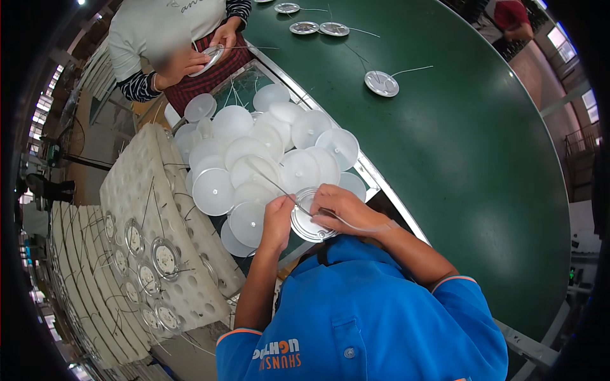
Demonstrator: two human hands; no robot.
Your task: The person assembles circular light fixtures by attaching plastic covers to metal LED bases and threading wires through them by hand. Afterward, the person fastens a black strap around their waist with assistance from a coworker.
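Close to my body, a round silver-rimmed lamp disc (304,230) with a white inner face is held between both hands. My left hand (277,221) is closed on its left edge. My right hand (346,208) curls over its right side, fingers bent onto the face; a small dark piece shows under them, its kind unclear. A thin grey wire (267,177) slants up and left from the disc. A pale strand (365,228) runs from my right fingers along the wrist. Just beyond lies a heap of frosted white round covers (246,152).
A green table (457,159) with a metal edge spans the right, bearing several wired discs (382,84). At left stands a pale foam tray (136,171) with wired discs (166,258), beside stacked foam sheets (86,279). A co-worker (171,51) holds another disc at upper left.
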